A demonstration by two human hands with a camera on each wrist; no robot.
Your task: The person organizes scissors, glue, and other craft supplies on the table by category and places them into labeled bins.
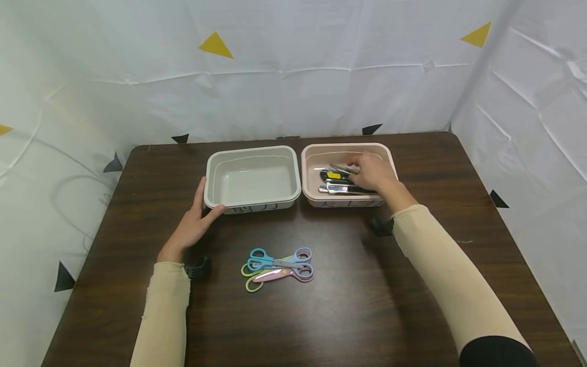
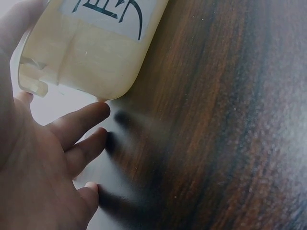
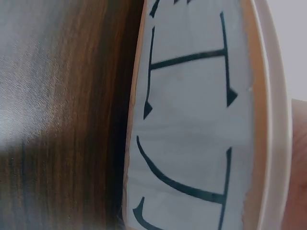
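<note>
Tub rim (image 1: 262, 203) meets spread left hand (image 1: 193, 221); right hand (image 1: 371, 172) (grip unclear) inside pink bin (image 1: 339, 198).

pink bin (image 3: 276, 115) | pale label (image 3: 187, 110), black strokes (image 3: 189, 58) | wood table (image 3: 57, 86) | possibly skin (image 3: 298, 167), right

dark wood-grain worktop (image 1: 339, 316) bordered on three sides by creased white sheeting (image 1: 293, 102), which is dotted with yellow triangles (image 1: 217, 46), black triangles (image 1: 64, 278) placed near the worktop's edges

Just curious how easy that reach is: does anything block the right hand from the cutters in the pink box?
Nothing visible does. The right hand is inside the pink box, right at the cutters; the scissors lie outside, on the table.
</note>
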